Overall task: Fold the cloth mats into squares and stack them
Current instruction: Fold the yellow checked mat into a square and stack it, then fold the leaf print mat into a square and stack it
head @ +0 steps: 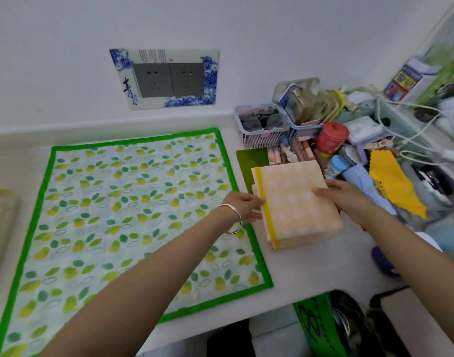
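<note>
- Both hands are on the orange stack (295,202). The left hand (244,204), with a bracelet (233,220) on its wrist, pinches the yellow-trimmed left edge with curled fingers. The right hand (343,195) grips the opposite edge, fingers lying over the top.
- That stack is dotted cloth folded to a rough square, several layers deep; I cannot tell whether it is one mat or two. It sits on the table (323,269) just right of the green mat (133,215), close against its border.
- The green mat, leaf-printed with a bright green border, lies spread flat and not yet folded across the left of the table.
- The cloth looks light, soft and limp, thin enough to crease easily. I judge the folded layers could slide askew on one another, so holding opposite edges to square them seems sensible. The big mat is probably best taken by its corners or bound border, which looks firmer than the middle.
- The table is pale and smooth and runs along a white wall with a double socket (169,78) in a blue-and-white surround.
- Clutter crowds the right side, close behind and beside the stack: a small basket (262,130), a red tin (332,136), a yellow cloth (396,186), tubes and cables. There is little spare room there, so the stack could easily nudge something.
</note>
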